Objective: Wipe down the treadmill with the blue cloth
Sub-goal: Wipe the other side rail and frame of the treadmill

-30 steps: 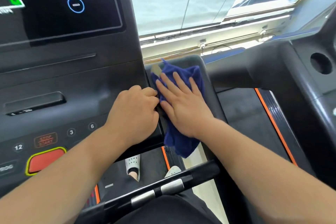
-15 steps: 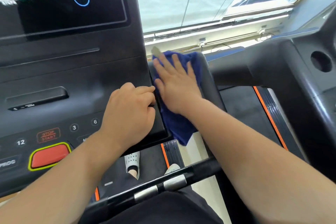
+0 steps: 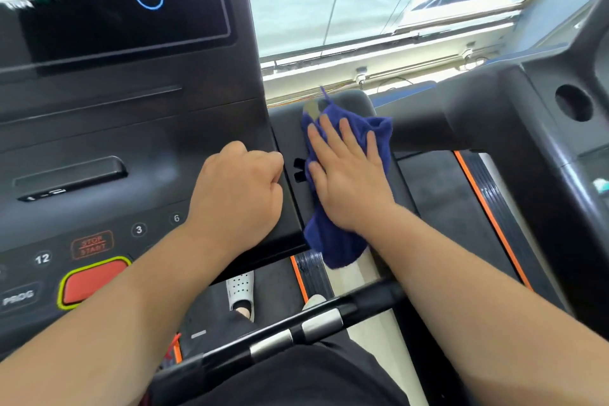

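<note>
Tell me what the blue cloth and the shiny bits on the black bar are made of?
The blue cloth looks like soft, fuzzy microfibre or terry: it bunches, droops and has a nubbly nap. The shiny bits look like brushed metal, silvery with soft highlights, though silver-coated plastic is possible.
</note>
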